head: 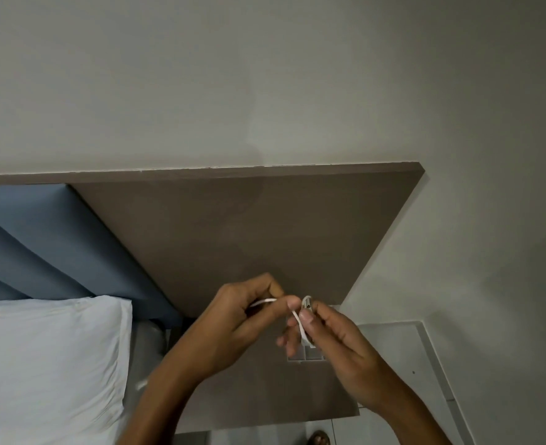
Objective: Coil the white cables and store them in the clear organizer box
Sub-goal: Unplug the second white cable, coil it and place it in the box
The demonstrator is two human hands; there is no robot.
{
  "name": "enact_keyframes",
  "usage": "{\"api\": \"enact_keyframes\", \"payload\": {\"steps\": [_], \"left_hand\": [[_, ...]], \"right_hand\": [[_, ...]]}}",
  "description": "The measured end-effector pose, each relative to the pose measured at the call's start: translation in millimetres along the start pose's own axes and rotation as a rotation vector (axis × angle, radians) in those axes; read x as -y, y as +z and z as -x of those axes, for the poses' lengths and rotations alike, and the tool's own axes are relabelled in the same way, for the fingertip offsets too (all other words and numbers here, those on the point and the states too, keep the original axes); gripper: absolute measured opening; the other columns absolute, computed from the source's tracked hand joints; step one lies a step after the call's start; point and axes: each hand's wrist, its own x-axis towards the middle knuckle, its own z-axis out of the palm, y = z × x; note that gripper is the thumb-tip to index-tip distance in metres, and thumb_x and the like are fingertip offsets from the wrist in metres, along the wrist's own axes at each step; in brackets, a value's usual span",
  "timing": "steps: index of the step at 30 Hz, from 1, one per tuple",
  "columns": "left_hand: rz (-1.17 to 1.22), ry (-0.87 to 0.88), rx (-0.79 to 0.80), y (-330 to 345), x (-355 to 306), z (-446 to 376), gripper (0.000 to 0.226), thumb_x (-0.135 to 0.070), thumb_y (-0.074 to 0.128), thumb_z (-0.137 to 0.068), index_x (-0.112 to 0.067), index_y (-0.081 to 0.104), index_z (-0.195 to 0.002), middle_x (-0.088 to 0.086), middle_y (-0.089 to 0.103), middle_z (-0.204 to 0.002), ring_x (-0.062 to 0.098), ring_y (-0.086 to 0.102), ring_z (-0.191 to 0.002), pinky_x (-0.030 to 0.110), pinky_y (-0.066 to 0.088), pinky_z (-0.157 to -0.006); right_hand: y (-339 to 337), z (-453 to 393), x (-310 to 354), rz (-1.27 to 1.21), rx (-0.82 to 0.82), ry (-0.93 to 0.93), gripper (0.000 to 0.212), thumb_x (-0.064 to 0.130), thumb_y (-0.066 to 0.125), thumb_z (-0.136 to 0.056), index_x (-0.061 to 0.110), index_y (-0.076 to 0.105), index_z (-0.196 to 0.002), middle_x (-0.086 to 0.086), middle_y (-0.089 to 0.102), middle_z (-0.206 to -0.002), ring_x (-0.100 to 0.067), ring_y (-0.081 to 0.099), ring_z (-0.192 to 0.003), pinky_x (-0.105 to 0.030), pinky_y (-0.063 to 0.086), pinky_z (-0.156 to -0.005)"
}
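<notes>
Both of my hands are raised in front of a brown headboard panel, holding one thin white cable. My left hand pinches a strand of it between thumb and forefinger, with the other fingers curled. My right hand grips a small looped bundle of the same cable at its fingertips. A short strand runs between the two hands. The clear organizer box is out of view.
The brown headboard panel stands against a pale wall. A white pillow lies at lower left beside a blue padded section. A white socket plate sits on the panel behind my hands. A white surface is at lower right.
</notes>
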Motion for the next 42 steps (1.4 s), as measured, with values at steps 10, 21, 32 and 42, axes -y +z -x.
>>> {"api": "enact_keyframes", "payload": {"steps": [10,21,32,42], "left_hand": [[0.102,-0.076,-0.205,13.3,16.7,-6.9,0.050,-0.050,0.056,-0.107,-0.016,0.055,-0.071,-0.008,0.049,-0.064,0.006,0.047,-0.064,0.028,0.043,-0.062],[-0.071,-0.098,0.097,45.9,14.7,9.1,0.023,-0.030,0.046,-0.114,-0.026,0.062,-0.098,-0.010,0.060,-0.076,0.008,0.055,-0.068,0.033,0.046,-0.066],[-0.164,-0.077,0.227,-34.4,5.9,0.2,0.028,-0.054,0.066,-0.099,-0.029,0.075,-0.092,-0.009,0.062,-0.071,0.007,0.056,-0.061,0.023,0.047,-0.058],[0.285,-0.055,-0.103,-6.2,24.8,-16.7,0.023,-0.024,0.076,-0.099,-0.007,0.074,-0.084,0.007,0.065,-0.070,0.012,0.057,-0.067,0.020,0.048,-0.064]], "right_hand": [[9.9,-4.7,44.2,-0.982,0.240,0.015,0.025,0.018,0.046,-0.113,-0.001,0.062,-0.108,-0.003,0.054,-0.073,-0.022,0.066,-0.092,-0.032,0.055,-0.089],[7.6,-37.4,29.2,-0.432,-0.167,-0.086,0.045,0.040,0.030,-0.116,0.020,0.065,-0.135,0.005,0.057,-0.158,-0.010,0.048,-0.149,-0.037,0.030,-0.126],[-13.1,-12.4,-0.6,0.096,0.204,0.152,0.039,0.054,0.041,-0.112,0.026,0.069,-0.114,0.001,0.077,-0.110,-0.017,0.072,-0.114,-0.033,0.053,-0.109],[12.4,-14.5,23.0,-0.943,0.482,0.092,0.032,0.027,0.038,-0.116,0.007,0.057,-0.099,0.001,0.061,-0.073,-0.019,0.062,-0.081,-0.028,0.048,-0.080]]}}
